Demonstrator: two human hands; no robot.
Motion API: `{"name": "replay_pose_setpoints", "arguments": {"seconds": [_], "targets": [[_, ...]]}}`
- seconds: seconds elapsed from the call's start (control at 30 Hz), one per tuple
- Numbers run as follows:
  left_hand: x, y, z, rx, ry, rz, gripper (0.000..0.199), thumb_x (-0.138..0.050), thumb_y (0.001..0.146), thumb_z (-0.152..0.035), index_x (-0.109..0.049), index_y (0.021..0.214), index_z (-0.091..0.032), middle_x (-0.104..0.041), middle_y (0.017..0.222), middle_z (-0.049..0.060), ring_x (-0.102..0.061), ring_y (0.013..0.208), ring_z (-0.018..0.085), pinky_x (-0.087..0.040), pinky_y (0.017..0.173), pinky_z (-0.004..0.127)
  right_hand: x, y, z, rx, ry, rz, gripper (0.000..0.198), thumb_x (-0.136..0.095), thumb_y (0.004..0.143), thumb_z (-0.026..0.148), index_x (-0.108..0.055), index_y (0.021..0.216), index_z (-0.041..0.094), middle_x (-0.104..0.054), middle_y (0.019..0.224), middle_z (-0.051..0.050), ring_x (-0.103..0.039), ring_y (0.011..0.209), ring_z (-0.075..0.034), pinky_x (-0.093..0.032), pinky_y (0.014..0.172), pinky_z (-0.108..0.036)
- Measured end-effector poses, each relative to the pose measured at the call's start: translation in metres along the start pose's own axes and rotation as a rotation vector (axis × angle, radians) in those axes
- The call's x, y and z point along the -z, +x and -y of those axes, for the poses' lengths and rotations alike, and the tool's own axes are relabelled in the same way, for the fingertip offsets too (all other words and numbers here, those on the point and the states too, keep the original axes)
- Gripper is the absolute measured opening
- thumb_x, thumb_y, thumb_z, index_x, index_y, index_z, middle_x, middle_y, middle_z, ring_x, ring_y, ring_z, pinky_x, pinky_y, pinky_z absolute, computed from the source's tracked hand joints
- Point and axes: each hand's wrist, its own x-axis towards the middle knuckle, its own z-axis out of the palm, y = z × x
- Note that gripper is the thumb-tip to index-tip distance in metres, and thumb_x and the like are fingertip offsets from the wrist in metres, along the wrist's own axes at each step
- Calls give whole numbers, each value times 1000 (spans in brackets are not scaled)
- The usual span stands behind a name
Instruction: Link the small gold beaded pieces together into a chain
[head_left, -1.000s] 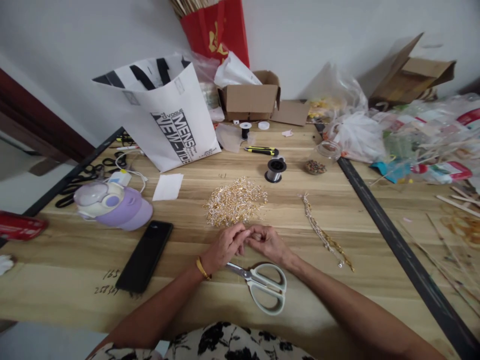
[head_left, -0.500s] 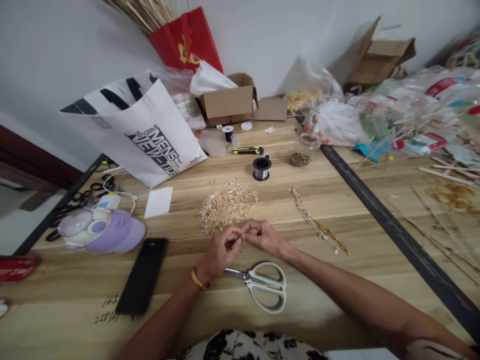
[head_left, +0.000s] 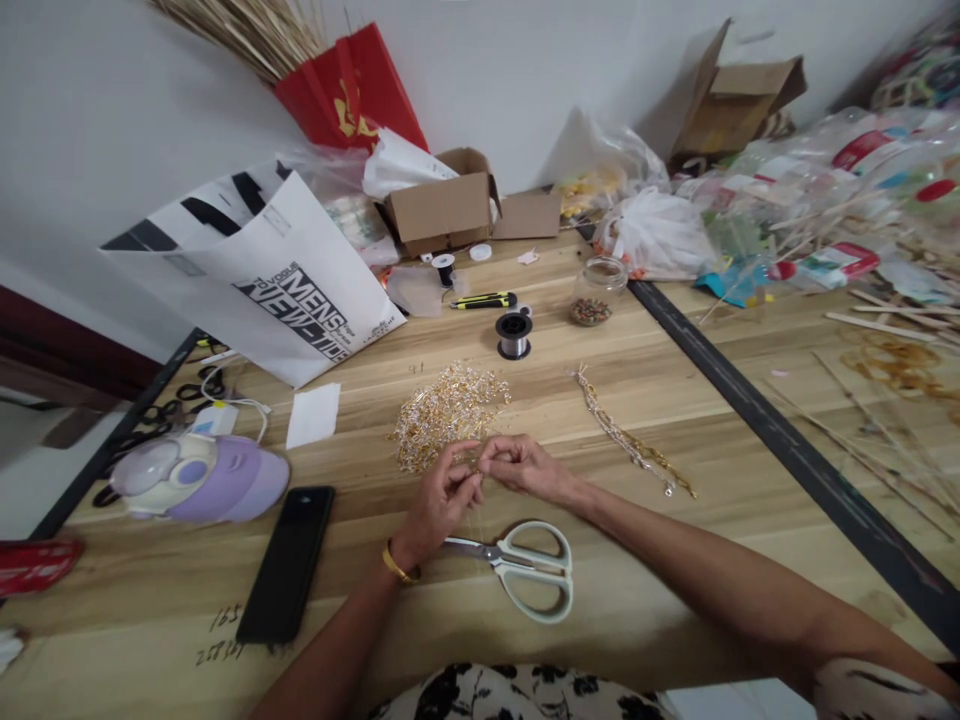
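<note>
My left hand (head_left: pixel 446 490) and my right hand (head_left: pixel 523 467) meet at the near edge of a pile of small gold and silver beads (head_left: pixel 448 410). Both are closed in pinches, fingertips almost touching. What lies between the fingers is too small to make out; a faint thin thread seems to hang below the left hand. Just under the hands lie scissors (head_left: pixel 532 572) with pale handles, their blade tips partly behind my left wrist. To the right, gold and silver beaded strands (head_left: pixel 622 432) rest on the wooden table.
Beyond the beads stand a wire spool (head_left: pixel 514 337), a yellow-black cutter knife (head_left: pixel 484 300) and a glass jar (head_left: pixel 600 290). At left are a phone (head_left: pixel 286 565), a purple bottle (head_left: pixel 240 478) and a white paper bag (head_left: pixel 292 285). Plastic bottles (head_left: pixel 855 165) crowd the far right.
My left fingers have spread a little around the pinch, while both hands stay together near the beads. The whole view has shifted slightly.
</note>
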Motion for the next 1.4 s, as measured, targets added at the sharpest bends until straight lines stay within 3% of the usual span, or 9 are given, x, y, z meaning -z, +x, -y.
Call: {"name": "replay_pose_setpoints", "arguments": {"seconds": [0.13,0.33,0.77,0.93,1.4], "targets": [[4,4,3,64,-89,-1,42,-57,84,-38,-46,116,-13,-59,61,-2,-55,55,11,-46,56,22,1,0,-5,7,-22,-87,37,-60,78,51,-54,69,15,-37,42,10,-26,36,-4,-17,37,-20],[11,8,8,120,-113,-2,34,-63,77,-43,-59,87,-11,-60,57,0,-55,53,11,-46,54,23,-1,0,-7,15,-26,-162,34,-65,75,47,-56,72,15,-38,43,10,-27,37,-4,-18,37,-19],[9,9,3,162,-143,22,35,-67,73,-41,-63,90,-11,-58,58,-1,-52,53,10,-44,55,21,-2,-1,-8,58,-66,-128,32,-64,78,45,-57,73,14,-36,47,9,-26,42,-5,-18,42,-20],[8,10,4,156,-118,12,31,-69,70,-40,-63,81,-11,-57,56,-1,-51,52,10,-43,54,21,-3,-2,-8,86,-86,-109,31,-62,79,44,-57,74,14,-37,50,8,-26,45,-6,-18,43,-20],[13,10,6,167,-104,29,29,-68,71,-39,-65,80,-12,-64,66,2,-55,60,12,-43,58,22,-2,-5,0,73,-58,-115,33,-61,80,47,-54,74,16,-38,50,8,-32,45,-7,-21,43,-20]]}}
